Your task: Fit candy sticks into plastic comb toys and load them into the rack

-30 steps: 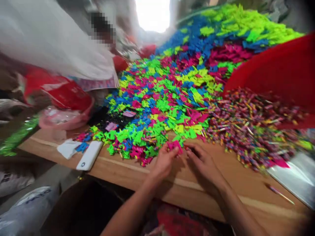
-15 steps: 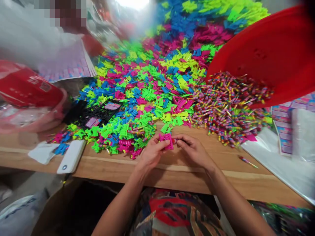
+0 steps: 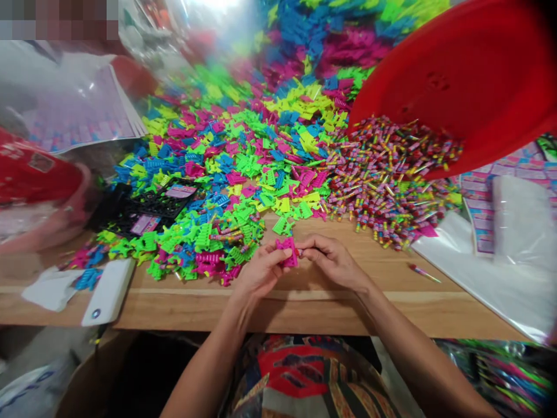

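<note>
My left hand is closed on a pink plastic piece above the near part of the wooden table. From the right, my right hand pinches a small colourful wrapped stick, whose end meets the pink piece; most of the stick is hidden by the fingers. Beyond my hands spreads a big pile of green, pink, blue and yellow plastic pieces. A heap of small wrapped sticks lies to its right.
A tilted red basin stands behind the sticks. At left are a white flat device, black trays and a pink tub. Plastic bags and one loose stick lie at right.
The view has shifted, so most table items appear further left. The wrapped stick now sits closer against the pink piece, with less of it showing between my hands.
</note>
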Action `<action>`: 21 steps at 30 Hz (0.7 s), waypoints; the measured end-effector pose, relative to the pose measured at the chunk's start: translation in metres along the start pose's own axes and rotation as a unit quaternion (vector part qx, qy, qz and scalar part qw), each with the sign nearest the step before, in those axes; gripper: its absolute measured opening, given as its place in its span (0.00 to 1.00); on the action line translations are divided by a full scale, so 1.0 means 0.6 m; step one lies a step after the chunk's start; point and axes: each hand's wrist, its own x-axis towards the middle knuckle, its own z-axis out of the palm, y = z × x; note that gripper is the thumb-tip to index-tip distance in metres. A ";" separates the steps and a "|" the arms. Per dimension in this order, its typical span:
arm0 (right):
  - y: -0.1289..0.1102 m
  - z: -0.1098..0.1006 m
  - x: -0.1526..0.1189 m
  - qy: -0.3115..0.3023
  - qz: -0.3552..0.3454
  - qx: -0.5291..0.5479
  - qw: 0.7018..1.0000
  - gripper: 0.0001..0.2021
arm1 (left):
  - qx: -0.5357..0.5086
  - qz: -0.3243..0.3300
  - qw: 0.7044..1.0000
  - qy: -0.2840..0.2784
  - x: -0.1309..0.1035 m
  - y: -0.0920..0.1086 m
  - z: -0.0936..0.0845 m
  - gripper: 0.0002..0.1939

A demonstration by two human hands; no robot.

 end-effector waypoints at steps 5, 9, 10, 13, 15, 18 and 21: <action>0.007 0.004 -0.010 0.029 -0.046 -0.068 0.996 0.13 | 0.073 0.075 0.993 0.046 0.001 -0.005 0.009 0.16; 0.011 0.002 -0.014 0.023 -0.060 -0.125 0.990 0.12 | 0.187 0.130 0.970 0.081 -0.001 -0.006 0.011 0.10; 0.011 0.002 -0.015 0.024 -0.062 -0.133 0.989 0.12 | 0.193 0.130 0.969 0.083 -0.001 -0.006 0.010 0.09; 0.010 0.003 -0.017 0.026 -0.055 -0.107 0.992 0.12 | 0.161 0.093 0.980 0.065 0.005 -0.009 0.004 0.13; 0.012 0.005 -0.018 0.021 -0.029 -0.061 0.998 0.12 | 0.126 0.056 0.989 0.044 0.008 -0.012 0.001 0.16; 0.017 0.009 -0.020 0.025 -0.021 -0.081 0.996 0.11 | 0.166 0.076 0.981 0.070 0.009 -0.018 0.004 0.13; 0.021 0.012 -0.021 0.025 -0.057 -0.163 0.985 0.12 | 0.259 0.145 0.945 0.135 0.006 -0.025 0.011 0.08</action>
